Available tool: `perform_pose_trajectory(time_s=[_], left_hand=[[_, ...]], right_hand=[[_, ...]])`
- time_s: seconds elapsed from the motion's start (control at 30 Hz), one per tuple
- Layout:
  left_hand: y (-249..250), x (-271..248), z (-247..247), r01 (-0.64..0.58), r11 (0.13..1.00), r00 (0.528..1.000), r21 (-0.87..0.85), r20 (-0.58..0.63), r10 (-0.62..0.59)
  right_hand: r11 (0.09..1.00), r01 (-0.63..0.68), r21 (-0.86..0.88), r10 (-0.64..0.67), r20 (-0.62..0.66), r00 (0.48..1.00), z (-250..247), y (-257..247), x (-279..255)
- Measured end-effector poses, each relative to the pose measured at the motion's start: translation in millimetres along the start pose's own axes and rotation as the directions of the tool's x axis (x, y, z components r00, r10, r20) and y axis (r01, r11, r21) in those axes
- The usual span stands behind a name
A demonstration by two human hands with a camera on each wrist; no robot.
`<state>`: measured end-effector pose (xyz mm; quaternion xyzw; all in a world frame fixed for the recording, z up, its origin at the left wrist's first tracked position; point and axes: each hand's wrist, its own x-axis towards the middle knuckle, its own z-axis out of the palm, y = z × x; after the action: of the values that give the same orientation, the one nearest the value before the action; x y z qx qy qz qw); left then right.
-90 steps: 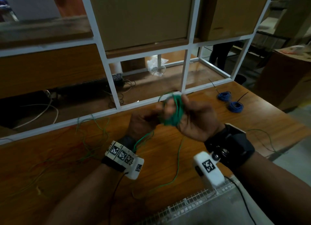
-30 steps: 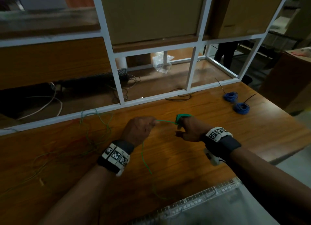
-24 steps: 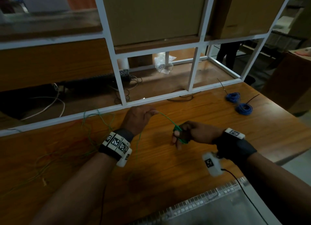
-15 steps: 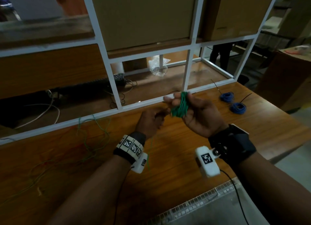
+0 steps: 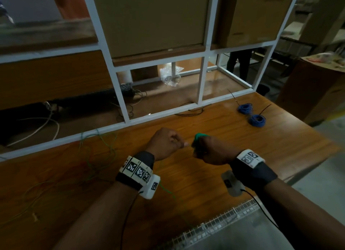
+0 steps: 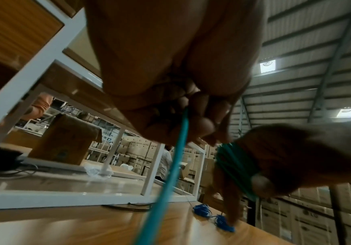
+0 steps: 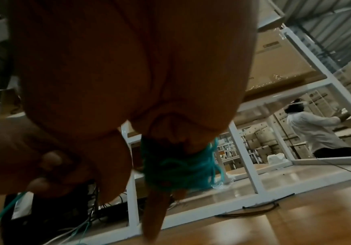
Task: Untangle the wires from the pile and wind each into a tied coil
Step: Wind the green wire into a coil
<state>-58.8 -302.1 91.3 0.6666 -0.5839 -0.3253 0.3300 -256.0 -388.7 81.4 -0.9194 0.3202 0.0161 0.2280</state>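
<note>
Presently two blue coils, one green coil, two hands.

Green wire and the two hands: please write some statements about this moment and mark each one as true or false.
1. The right hand holds a green coil. True.
2. The left hand lies flat and open on the wooden table. False: its fingers pinch the green wire.
3. Two blue coils lie on the table, at the far right. True.
4. The blue coils are in the right hand. False: they lie on the table, untouched.
</note>
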Motion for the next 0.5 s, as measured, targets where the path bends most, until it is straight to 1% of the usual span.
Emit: perform_pose_trajectory(time_s=[0.07, 0.13, 0.17, 0.23, 0.27, 0.3, 0.33, 0.37, 0.4, 0.43, 0.47, 0.5], left_hand=[[1, -4, -8, 0.002, 0.998, 0.996, -0.057, 0.088, 0.003], [1, -6, -18, -0.004, 0.996, 0.992, -0.084, 0.127, 0.014], [0, -5, -22, -0.018, 0.997, 0.991, -0.078, 0.132, 0.028], [1, -2, -26, -0.053, 0.998, 0.992, -0.036, 0.112, 0.056], [3, -1, -27, -0.066, 0.998, 0.994, -0.017, 0.089, 0.067], [5, 1, -27, -0.083, 0.996, 0.994, -0.017, 0.063, 0.084], [8, 2, -26, -0.107, 0.993, 0.993, -0.039, 0.035, 0.109], [9, 4, -24, -0.132, 0.987, 0.991, -0.094, 0.005, 0.133], [10, 6, -21, -0.154, 0.977, 0.988, -0.150, -0.024, 0.152], [10, 7, -18, -0.169, 0.965, 0.985, -0.201, -0.052, 0.162], [11, 6, -14, -0.167, 0.959, 0.985, -0.231, -0.073, 0.154], [11, 5, -10, -0.152, 0.954, 0.988, -0.258, -0.072, 0.137]], right_hand=[[0.999, -0.030, 0.029, 0.026, 0.126, 0.992, -4, -3, -5], [0.993, -0.067, 0.092, 0.041, 0.264, 0.964, -8, -6, -14], [0.988, -0.076, 0.137, 0.028, 0.321, 0.947, -9, -7, -19], [0.962, -0.065, 0.266, -0.054, 0.417, 0.908, -6, -12, -29], [0.923, -0.062, 0.380, -0.129, 0.455, 0.881, -4, -15, -33], [0.860, -0.052, 0.507, -0.227, 0.473, 0.851, -2, -18, -37], [0.773, -0.029, 0.634, -0.338, 0.451, 0.826, 2, -20, -40], [0.650, -0.011, 0.760, -0.446, 0.393, 0.805, 5, -23, -42], [0.482, -0.014, 0.876, -0.532, 0.305, 0.790, 9, -24, -43], [0.284, -0.031, 0.958, -0.588, 0.199, 0.784, 9, -27, -43], [0.092, -0.040, 0.995, -0.596, 0.087, 0.798, 8, -28, -42], [-0.079, -0.036, 0.996, -0.576, -0.016, 0.818, 3, -31, -41]])
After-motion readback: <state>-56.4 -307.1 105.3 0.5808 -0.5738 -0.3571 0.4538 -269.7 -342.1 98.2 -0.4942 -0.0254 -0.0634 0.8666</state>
